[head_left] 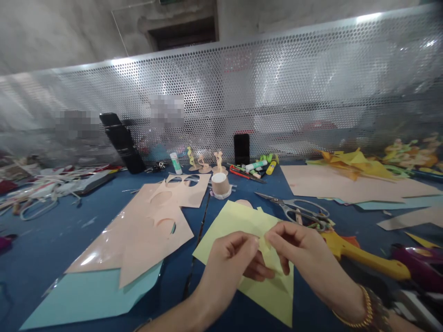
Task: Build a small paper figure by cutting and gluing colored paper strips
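While the yellow sheet [238, 221] lies flat on the blue bench [51, 244], the left hand [231, 256] and right hand [294, 242] meet above its near half, fingers pressed together, pinching a small yellow paper piece [266, 246] between them. Scissors [297, 212] rest just beyond the sheet; pink sheets [145, 230] lie to its left.

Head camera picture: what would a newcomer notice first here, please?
First, the two hands low in the middle: the left hand and the right hand pinch a small yellow paper piece between their fingers, above a yellow sheet on the blue table. Beyond them lie scissors. To the left lies a peach sheet with rounded holes cut out of it.
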### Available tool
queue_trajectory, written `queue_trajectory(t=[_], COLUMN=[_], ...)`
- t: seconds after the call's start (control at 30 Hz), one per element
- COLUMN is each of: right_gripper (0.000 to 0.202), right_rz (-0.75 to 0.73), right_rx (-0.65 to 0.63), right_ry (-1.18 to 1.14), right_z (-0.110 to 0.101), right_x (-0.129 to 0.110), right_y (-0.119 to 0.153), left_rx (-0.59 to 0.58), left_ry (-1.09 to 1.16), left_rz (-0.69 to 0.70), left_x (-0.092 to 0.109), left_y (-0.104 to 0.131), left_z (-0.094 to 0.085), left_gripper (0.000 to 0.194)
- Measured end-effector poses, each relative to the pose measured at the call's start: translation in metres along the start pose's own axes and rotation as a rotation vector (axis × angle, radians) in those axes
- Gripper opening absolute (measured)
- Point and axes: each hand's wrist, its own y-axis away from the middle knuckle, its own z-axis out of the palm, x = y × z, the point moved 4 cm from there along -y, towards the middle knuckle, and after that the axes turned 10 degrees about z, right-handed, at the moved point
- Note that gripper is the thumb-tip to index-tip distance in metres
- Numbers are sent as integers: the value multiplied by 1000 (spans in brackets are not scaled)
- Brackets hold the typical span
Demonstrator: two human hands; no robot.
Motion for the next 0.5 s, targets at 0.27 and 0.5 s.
queue_trajectory(t=[0.27,0.5], right_gripper=[38,34], right_rz=[-28,16], right_rx=[-57,-11], right_ry=[-19,37], right_z=[2,1], right_x=[1,0], right_y=[3,-1], left_rx=[21,8], left_ry=[-46,-8], left_rz=[9,9], left_x=[-1,-3], left_y=[-2,-4], left_z=[-2,-3], left_gripper=[21,29])
